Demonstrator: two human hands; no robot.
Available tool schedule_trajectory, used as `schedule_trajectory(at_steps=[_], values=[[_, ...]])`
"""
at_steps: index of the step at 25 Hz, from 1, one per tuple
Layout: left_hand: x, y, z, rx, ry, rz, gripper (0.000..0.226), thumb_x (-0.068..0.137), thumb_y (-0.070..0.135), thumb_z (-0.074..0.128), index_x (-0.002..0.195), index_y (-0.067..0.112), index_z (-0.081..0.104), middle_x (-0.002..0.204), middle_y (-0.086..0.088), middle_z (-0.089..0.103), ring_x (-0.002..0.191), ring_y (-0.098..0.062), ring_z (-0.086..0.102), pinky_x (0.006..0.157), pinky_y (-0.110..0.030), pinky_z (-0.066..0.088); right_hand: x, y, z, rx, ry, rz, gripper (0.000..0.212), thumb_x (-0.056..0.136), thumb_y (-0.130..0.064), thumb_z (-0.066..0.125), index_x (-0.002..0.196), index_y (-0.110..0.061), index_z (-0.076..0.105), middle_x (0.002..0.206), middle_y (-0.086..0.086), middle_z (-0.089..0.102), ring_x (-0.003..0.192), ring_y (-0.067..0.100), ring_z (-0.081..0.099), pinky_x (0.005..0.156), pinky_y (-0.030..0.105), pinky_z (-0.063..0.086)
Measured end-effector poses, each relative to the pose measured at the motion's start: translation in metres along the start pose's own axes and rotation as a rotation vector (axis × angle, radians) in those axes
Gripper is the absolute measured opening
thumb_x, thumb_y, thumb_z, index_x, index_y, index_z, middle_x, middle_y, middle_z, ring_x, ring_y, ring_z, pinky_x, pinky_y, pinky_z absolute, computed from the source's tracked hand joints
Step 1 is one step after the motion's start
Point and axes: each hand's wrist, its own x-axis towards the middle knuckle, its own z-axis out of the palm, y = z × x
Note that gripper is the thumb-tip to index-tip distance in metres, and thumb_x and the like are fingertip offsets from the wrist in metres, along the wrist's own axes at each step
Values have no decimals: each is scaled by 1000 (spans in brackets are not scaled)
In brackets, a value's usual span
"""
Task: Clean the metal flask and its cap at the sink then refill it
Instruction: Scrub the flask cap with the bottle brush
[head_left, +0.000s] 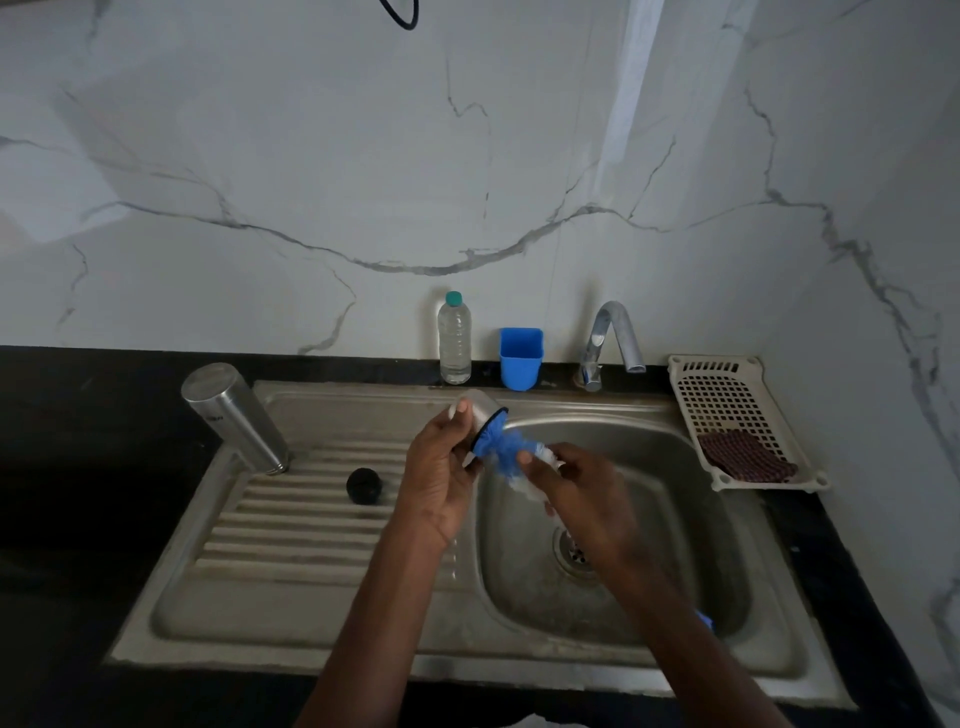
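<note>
The person stands at the sink (311, 623), which is set into a black desk (78, 493). Over the basin's near-left edge, the left hand (441, 483) holds the metal cap (480, 408), fingers curled round its side, its open mouth turned toward the right. The right hand (576, 483) grips the white handle of a brush (501, 447), fingers wrapped round it; the blue bristles are pushed into the cap's mouth. The brush is blurred.

The flask (234, 415) stands mouth down on the sink's ribbed drainboard, at its far-left corner, and leans in this wide view. A small black round part (364, 485) lies on the drainboard between the flask and the left hand, apart from both.

Behind the sink, against the marble wall (311, 182), stand a clear bottle (454, 340) with a green top and, just beside it, a blue cup (521, 357). The tap (613, 338) rises at the basin's far edge. To the right of the sink a cream slotted tray (717, 395) carries a dark scrub pad (745, 457).
</note>
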Motion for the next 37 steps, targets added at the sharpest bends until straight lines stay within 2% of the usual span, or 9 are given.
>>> schedule_trajectory(at_steps=[6, 12, 17, 20, 24, 27, 33, 35, 37], values=[[7, 7, -9, 145, 82, -62, 63, 71, 54, 77, 118, 13, 68, 108, -8, 79, 108, -27, 72, 85, -36, 54, -3, 0, 18, -562, 264, -349, 39, 83, -67, 68, 112, -40, 64, 84, -17, 69, 69, 3, 64, 62, 32, 57], [17, 15, -27, -3, -91, -16, 45, 81, 22, 76, 125, 14, 67, 125, -15, 74, 112, -29, 71, 96, -44, 57, -6, -21, 37, 366, -142, 386, 57, 86, -71, 63, 97, -16, 73, 67, 3, 62, 53, 13, 50, 48, 28, 40], [27, 24, -34, 240, 50, -31, 44, 83, 55, 76, 107, 18, 72, 108, -8, 79, 108, -28, 71, 91, -43, 53, -5, -27, 46, -223, 167, -111, 33, 86, -65, 68, 92, -33, 67, 70, -12, 67, 56, 0, 60, 52, 17, 43], [33, 23, -34, 172, 106, -62, 39, 80, 44, 81, 97, 11, 71, 98, -10, 78, 102, -30, 71, 83, -38, 55, -1, -24, 49, -476, 239, -221, 31, 86, -67, 66, 97, -38, 63, 70, -13, 65, 58, 2, 60, 55, 26, 52], [36, 30, -28, -76, -115, -66, 51, 86, 30, 74, 129, 5, 66, 127, -21, 72, 119, -35, 68, 105, -49, 54, 15, -32, 34, 287, -122, 249, 54, 89, -67, 61, 92, -15, 74, 63, 2, 63, 50, 15, 52, 51, 37, 44], [39, 29, -16, 165, -60, -36, 72, 76, 61, 81, 129, 15, 67, 123, -12, 75, 118, -31, 69, 104, -49, 53, 19, -23, 29, -74, 75, 15, 46, 85, -73, 61, 90, -28, 72, 66, -5, 69, 56, 11, 62, 60, 41, 57], [27, 13, -2, 161, 82, -104, 59, 67, 51, 82, 107, 11, 68, 104, -13, 78, 94, -23, 72, 87, -39, 58, 17, 0, 16, -639, 365, -477, 36, 83, -58, 74, 111, -37, 66, 88, -12, 70, 69, 9, 64, 55, 31, 54], [23, 5, 3, 163, 56, -72, 60, 69, 46, 83, 116, 11, 69, 109, -12, 78, 98, -22, 72, 83, -34, 59, 14, -4, 11, -558, 262, -340, 27, 87, -57, 71, 105, -38, 65, 83, -13, 69, 64, 4, 61, 53, 30, 54], [22, 1, 5, 104, 0, -66, 54, 77, 34, 78, 123, 8, 69, 115, -13, 77, 106, -25, 72, 83, -33, 59, 19, -13, 1, -44, -19, 79, 33, 91, -61, 64, 94, -28, 69, 68, -7, 66, 54, 7, 56, 51, 34, 51]])
